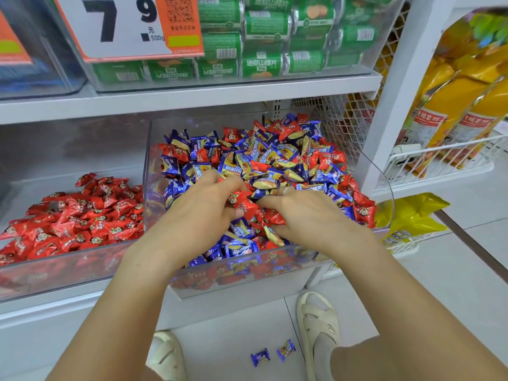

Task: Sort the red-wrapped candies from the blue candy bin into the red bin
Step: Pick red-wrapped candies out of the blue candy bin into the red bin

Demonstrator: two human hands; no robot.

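Observation:
A clear bin [247,273] in the middle holds a heap of blue-wrapped candies [264,155] with red-wrapped candies [362,213] mixed in. To its left stands a clear bin [55,273] filled only with red candies [82,224]. Both my hands are down in the mixed heap. My left hand [200,207] has its fingers curled round a red candy [237,199]. My right hand [308,215] lies beside it with fingers curled over more red candies [272,217]; a ring shows on one finger.
Two blue candies [259,356] lie on the floor between my sandalled feet [319,323]. A shelf above carries green packets [261,26] and a price sign [121,26]. A white wire basket [439,160] with yellow bags stands to the right.

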